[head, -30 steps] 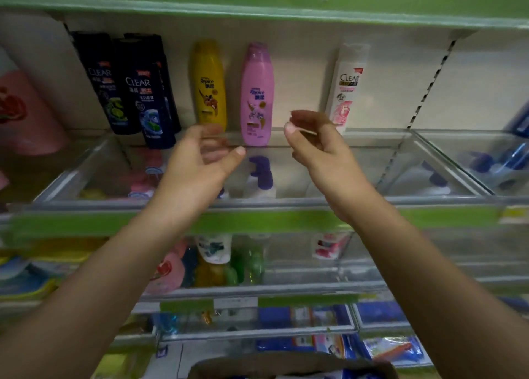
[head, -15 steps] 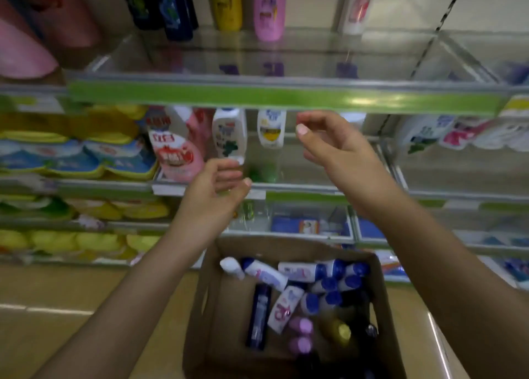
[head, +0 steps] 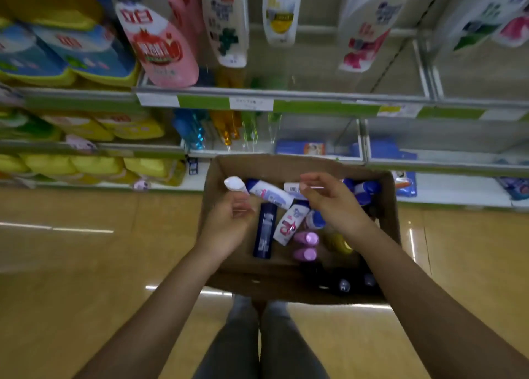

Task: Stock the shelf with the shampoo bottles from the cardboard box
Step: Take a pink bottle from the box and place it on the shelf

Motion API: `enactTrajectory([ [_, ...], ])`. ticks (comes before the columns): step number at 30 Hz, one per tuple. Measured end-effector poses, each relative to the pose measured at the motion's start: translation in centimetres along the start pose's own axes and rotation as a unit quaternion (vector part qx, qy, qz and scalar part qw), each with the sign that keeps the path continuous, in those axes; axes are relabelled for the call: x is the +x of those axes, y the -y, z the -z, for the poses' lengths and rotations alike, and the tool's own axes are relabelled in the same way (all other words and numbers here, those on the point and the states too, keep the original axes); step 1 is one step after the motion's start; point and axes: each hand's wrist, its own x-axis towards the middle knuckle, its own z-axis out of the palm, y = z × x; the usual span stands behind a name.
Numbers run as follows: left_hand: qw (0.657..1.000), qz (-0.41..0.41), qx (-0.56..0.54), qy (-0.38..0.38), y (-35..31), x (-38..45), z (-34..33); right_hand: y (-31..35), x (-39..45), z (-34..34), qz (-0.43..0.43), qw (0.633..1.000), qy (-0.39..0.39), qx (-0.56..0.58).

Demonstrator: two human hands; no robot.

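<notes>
Both hands hang over the box (head: 386, 215), which sits on the floor just in front of the shelf (head: 286, 103). Left hand (head: 229, 221) has its fingers loosely curled, nothing in them, right beside a white cap (head: 235, 184) at the box's left wall. Right hand (head: 335, 204) is also empty, fingers relaxed and partly spread above the white-and-blue bottles (head: 270, 194). Whether either hand touches a bottle I cannot tell; motion blur.

Bottles lie in a loose heap: a dark blue one (head: 265, 229) flat, a white one with a pink label (head: 289, 225) leaning across it, pink caps (head: 307, 245) and a yellow bottle (head: 340, 242) lower down, dark ones at the near wall.

Risks, as judged:
- Pile is interlocked, so pulling one bottle may drag or tip its neighbours.
- Smooth rounded plastic could slip if pinched by the cap end only.
- Both hands going in together may go for the same bottle or bump each other.
- The right forearm hides part of the heap, so a grab there is half blind.
- Shelf front has a raised edge; a bottle lifted low could catch on it.
</notes>
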Motion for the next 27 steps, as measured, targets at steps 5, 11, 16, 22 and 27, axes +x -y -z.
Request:
enactTrajectory([
  [5,0.996,0.054,0.065,0.038,4.2,0.6,-1.7,-5.6,-0.1,-0.8,-0.073,0.996,-0.036,-0.024],
  [11,0.981,0.110,0.118,0.106,7.9,0.2,-2.8,-10.5,-1.1,-1.6,-0.156,0.981,-0.096,-0.067],
  [16,0.976,0.133,0.128,0.115,9.5,0.3,-3.6,-14.7,-1.6,-3.0,-0.217,0.967,-0.096,-0.090],
  [22,0.974,0.147,0.134,0.107,10.9,0.7,-3.4,-18.7,-0.7,-5.6,-0.231,0.960,-0.066,-0.144],
  [27,0.974,0.147,0.142,0.099,11.9,0.9,-2.9,-20.1,0.4,-6.3,-0.228,0.958,-0.092,-0.150],
])
